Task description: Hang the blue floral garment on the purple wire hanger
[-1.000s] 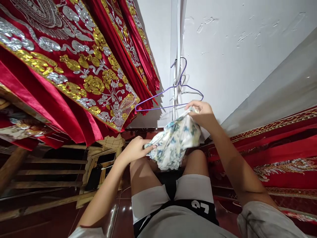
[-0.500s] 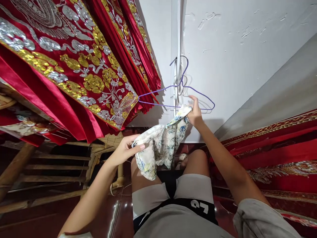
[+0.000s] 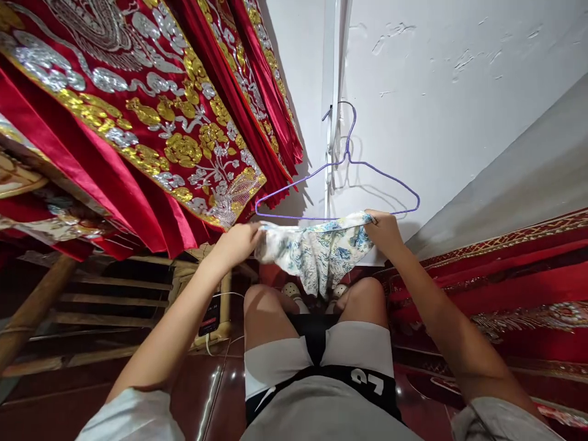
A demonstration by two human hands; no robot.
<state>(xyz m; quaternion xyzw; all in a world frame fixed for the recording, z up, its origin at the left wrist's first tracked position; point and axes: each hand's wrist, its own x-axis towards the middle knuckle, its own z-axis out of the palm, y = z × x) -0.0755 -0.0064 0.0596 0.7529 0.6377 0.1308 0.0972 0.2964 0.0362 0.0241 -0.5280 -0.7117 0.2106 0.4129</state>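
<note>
A small white garment with a blue and yellow floral print (image 3: 316,251) is stretched sideways between my two hands, its lower part hanging in folds over my knees. My left hand (image 3: 236,245) is closed on its left upper corner. At the other end, my right hand (image 3: 386,231) pinches the right upper corner. Just above the garment's top edge hangs a purple wire hanger (image 3: 337,164), hooked on a narrow white upright strip (image 3: 331,73) at the wall. Whether the garment touches the hanger's lower bar, I cannot tell.
Red clothing with gold and silver embroidery (image 3: 184,147) hangs at the upper left. Below it stands a bamboo chair or rack (image 3: 110,300), with a phone (image 3: 210,315) and white cable beside it. More red embroidered fabric (image 3: 519,294) lines the right side.
My left hand has moved up and my right hand outward and slightly down, pulling the garment's upper edge nearly level. Earlier it was bunched and slanted. The hanger has swung slightly.
</note>
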